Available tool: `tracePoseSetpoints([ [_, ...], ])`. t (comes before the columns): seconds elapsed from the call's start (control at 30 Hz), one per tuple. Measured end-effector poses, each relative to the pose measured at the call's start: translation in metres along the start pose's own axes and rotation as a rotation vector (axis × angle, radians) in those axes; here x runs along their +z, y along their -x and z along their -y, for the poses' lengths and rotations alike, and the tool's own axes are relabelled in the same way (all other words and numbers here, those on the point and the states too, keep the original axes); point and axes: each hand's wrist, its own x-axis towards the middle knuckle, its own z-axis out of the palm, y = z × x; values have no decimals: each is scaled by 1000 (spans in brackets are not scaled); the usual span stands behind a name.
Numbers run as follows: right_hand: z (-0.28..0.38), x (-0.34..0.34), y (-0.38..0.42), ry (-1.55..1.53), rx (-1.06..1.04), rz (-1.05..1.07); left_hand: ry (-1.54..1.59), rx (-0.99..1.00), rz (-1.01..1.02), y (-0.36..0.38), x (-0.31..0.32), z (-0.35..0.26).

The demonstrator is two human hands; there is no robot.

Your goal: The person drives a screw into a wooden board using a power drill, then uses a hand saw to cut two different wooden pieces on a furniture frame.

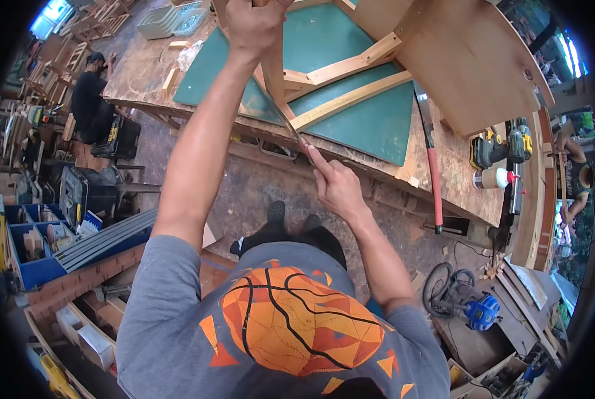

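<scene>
At the top of the view my left hand (256, 28) is closed around the upper part of an upright wooden piece (273, 74). Lower and to the right, my right hand (339, 186) grips the reddish handle of a long, thin metal tool (296, 133). Its narrow blade runs up beside the upright piece; I cannot make out its exact kind. The wooden piece belongs to a frame of pale bars (351, 66) resting on a green panel (371, 130). A broad plywood board (464, 63) stands at the frame's right side.
The worn workbench (134, 86) carries a long red-handled tool (433, 173), cordless drills (487, 147), a bottle (494, 177) and plastic bins (171, 21). A blue machine (480, 309) sits low right; a blue organizer (38, 243) lies left. Other people (92, 96) are at both sides.
</scene>
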Motion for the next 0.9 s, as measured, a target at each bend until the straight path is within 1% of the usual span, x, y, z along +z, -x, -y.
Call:
tracePoseSetpoints([
  [0.07, -3, 1, 2, -57, -9, 5, -29, 22, -35, 1, 4, -5],
  [0.13, -17, 6, 3, -192, -102, -50, -56, 45, -73, 5, 9, -7],
  [0.17, -26, 9, 0, -199, -112, -53, -76, 81, -111, 6, 10, -3],
  [0.23, -41, 16, -4, -355, -173, -93, -106, 114, -146, 13, 11, 7],
  [0.27, -37, 15, -3, -359, -179, -93, -228, 156, -174, 17, 10, 11],
  [0.3, -32, 15, -2, -304, -143, -84, -349, 196, -205, 20, 10, 17],
  [0.33, -27, 15, -1, -247, -107, -72, -354, 194, -212, 21, 10, 23],
  [0.37, -20, 16, 1, -249, -109, -65, -444, 229, -271, 23, 11, 25],
  [0.4, -13, 19, 2, -181, -75, -55, -532, 266, -330, 23, 12, 28],
  [0.43, -10, 19, 5, -112, -41, -42, -537, 262, -335, 24, 12, 31],
  [0.5, -15, 10, 13, -136, -60, -37, -516, 158, -348, 24, 11, 31],
  [0.53, -17, 8, 17, -165, -70, -42, -521, 159, -343, 24, 11, 32],
  [0.63, -24, 0, 52, -126, -52, -18, -559, 216, -407, 21, 16, 34],
  [0.7, -18, -4, 41, -79, -74, 28, -560, 287, -412, 25, 18, 27],
  [0.73, -11, -3, 39, -42, -87, 61, -565, 282, -413, 24, 14, 31],
  [0.77, -1, 4, 39, 2, -116, -7, -558, 263, -397, 17, 11, 34],
  [0.8, -2, 4, 43, -1, -109, -3, -550, 233, -374, 18, 10, 39],
  [0.83, -4, 2, 47, -9, -65, -14, -550, 227, -372, 21, 9, 43],
  [0.87, -9, 0, 45, -17, -26, -36, -508, 176, -376, 18, 11, 39],
  [0.9, -25, -4, 47, -59, -97, -69, -469, 114, -372, 21, 12, 38],
])
